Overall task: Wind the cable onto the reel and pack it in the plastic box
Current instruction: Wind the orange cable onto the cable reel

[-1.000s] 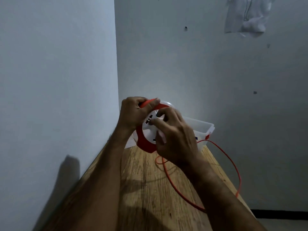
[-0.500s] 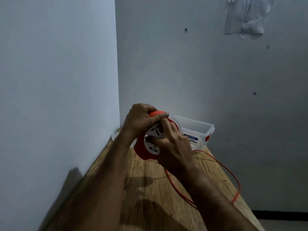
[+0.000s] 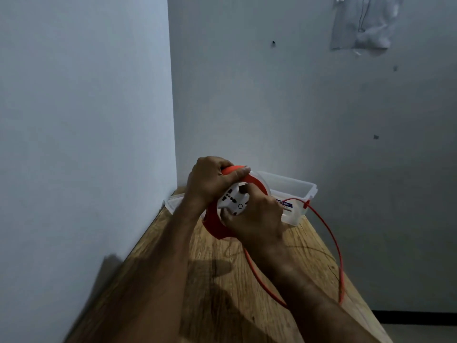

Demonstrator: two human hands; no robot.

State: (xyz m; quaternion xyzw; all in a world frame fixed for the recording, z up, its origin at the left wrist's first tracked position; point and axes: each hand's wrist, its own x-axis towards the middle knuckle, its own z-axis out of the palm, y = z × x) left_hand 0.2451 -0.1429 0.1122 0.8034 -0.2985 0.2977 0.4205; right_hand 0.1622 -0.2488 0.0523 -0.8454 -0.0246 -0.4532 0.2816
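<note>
Left hand [image 3: 210, 185] is wrapped over the top rim of the red reel [image 3: 214, 224], thumb pressed along the edge, holding it up above the wooden table [image 3: 222, 280], while the right hand [image 3: 254, 216] curls its fingers onto the white socket hub [image 3: 231, 201] at the centre. The orange cable [image 3: 331, 243] loops wide off the right edge (plenty unwound) and passes under the right forearm. Behind the hands, partly blocked, sits the clear plastic box [image 3: 296, 191] in the wall corner, with a pale lid-like piece [image 3: 173, 204] at its left.
</note>
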